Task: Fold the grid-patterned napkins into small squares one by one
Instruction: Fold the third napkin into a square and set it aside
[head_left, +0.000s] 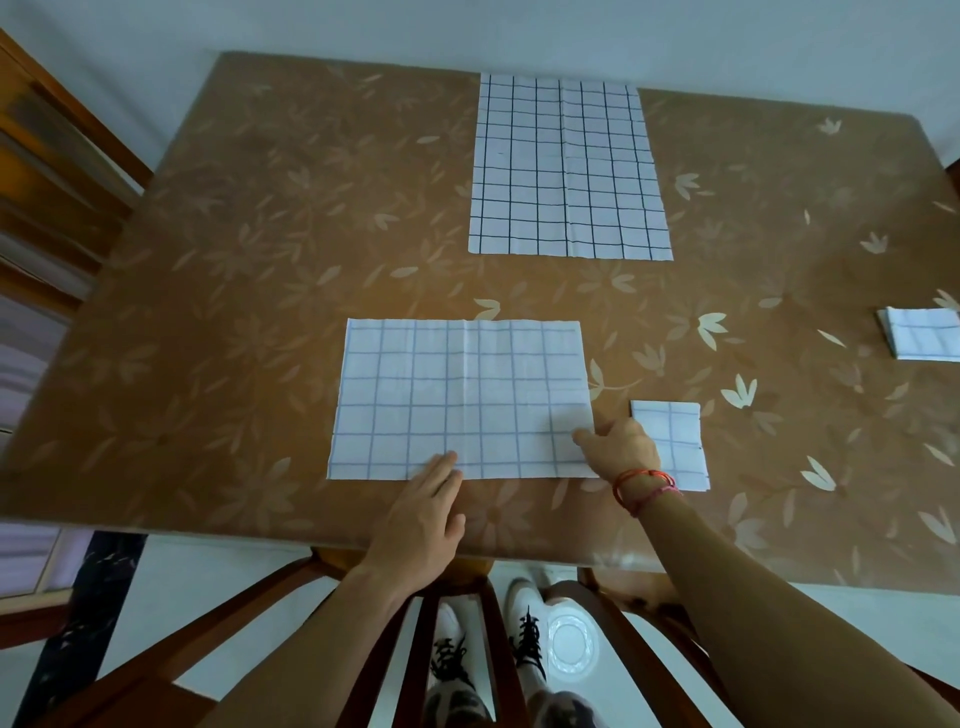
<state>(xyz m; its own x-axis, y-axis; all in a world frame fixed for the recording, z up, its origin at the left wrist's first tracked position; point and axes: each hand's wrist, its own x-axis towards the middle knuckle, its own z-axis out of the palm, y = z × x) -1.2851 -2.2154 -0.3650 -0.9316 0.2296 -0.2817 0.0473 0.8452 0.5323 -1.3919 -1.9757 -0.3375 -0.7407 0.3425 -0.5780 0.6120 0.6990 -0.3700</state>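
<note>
Your brown table (218, 291) carries a napkin (462, 400) lying flat, half-folded. Your left hand (423, 514) rests flat and spread on its near edge; your right hand (621, 447) pinches the right edge. Next, I judge, carry that edge leftward across, aligning corners.

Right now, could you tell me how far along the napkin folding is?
Done: two small folded squares, one beside the right hand, another at the table's right edge. In hand: the near napkin, both hands on it, left hand. Left: the far napkin.
</note>
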